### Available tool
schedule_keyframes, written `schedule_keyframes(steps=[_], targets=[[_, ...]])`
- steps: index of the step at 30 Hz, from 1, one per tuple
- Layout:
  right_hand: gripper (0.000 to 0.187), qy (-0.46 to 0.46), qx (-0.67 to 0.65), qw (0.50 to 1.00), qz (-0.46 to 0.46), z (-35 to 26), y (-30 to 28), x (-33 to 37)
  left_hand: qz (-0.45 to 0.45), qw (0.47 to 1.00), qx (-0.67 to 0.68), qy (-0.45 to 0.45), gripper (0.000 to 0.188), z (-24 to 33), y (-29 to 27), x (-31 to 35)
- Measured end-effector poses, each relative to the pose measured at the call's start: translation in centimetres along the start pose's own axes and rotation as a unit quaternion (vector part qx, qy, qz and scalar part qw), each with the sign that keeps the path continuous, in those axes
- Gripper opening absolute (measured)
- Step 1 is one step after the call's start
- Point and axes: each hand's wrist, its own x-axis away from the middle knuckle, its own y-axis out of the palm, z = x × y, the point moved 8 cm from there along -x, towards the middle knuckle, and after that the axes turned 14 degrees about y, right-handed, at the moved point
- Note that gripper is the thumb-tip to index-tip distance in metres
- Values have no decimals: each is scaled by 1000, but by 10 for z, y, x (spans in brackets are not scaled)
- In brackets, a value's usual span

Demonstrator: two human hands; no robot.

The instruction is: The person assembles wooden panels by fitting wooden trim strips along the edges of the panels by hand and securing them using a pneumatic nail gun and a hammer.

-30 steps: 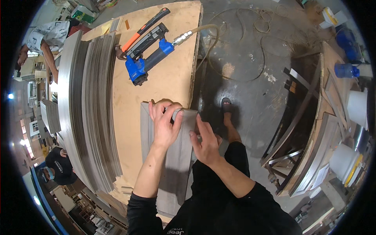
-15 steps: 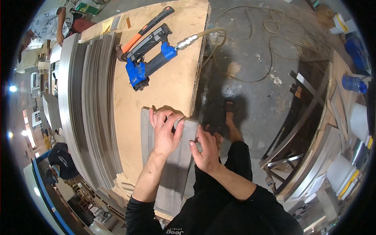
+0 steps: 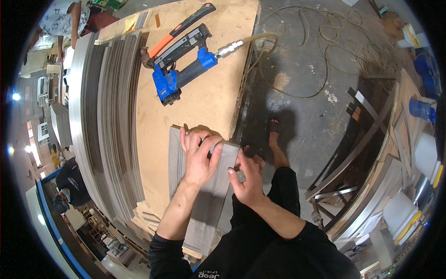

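A long grey wooden panel [image 3: 206,221] with a raised frame lies lengthwise on the workbench's near right side. My left hand [image 3: 200,160] is on its far end, fingers curled over the end edge and thumb bent toward them. At the panel's far right corner, my right hand [image 3: 251,181] grips the side edge, its thumb above and fingers along the side. Some fingertips are hidden behind the wood. Beyond my hands, a blue and black nail gun [image 3: 191,74] lies on the bench, hose attached. A hammer [image 3: 193,19] with an orange and black handle lies beside it.
Tall stacks of grey boards [image 3: 111,121] line the left of the plywood workbench [image 3: 153,158]. An air hose [image 3: 304,96] coils over the floor at right. A rack [image 3: 353,144] with wood pieces stands further right. Other people are at the far left [image 3: 58,21] and lower left [image 3: 72,183].
My view has shifted slightly, so the bench and tools appear a little further right. Both hands keep nearly the same hold on the panel.
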Motion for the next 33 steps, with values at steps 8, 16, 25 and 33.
schedule_keyframes(steps=[8,16,25,33], targets=[[37,-78,-38,991,104,-57,-81,-129,-24,999,-28,-19,67,25,11,4],[34,-382,132,915,-19,-147,33,-202,-19,999,-49,-1,61,25,19,3],[53,-352,273,883,-150,-158,98,-233,-17,998,-57,9,58,28,19,-1],[89,-239,-185,950,-74,-174,-73,-150,-2,998,-62,3,59,24,17,7]])
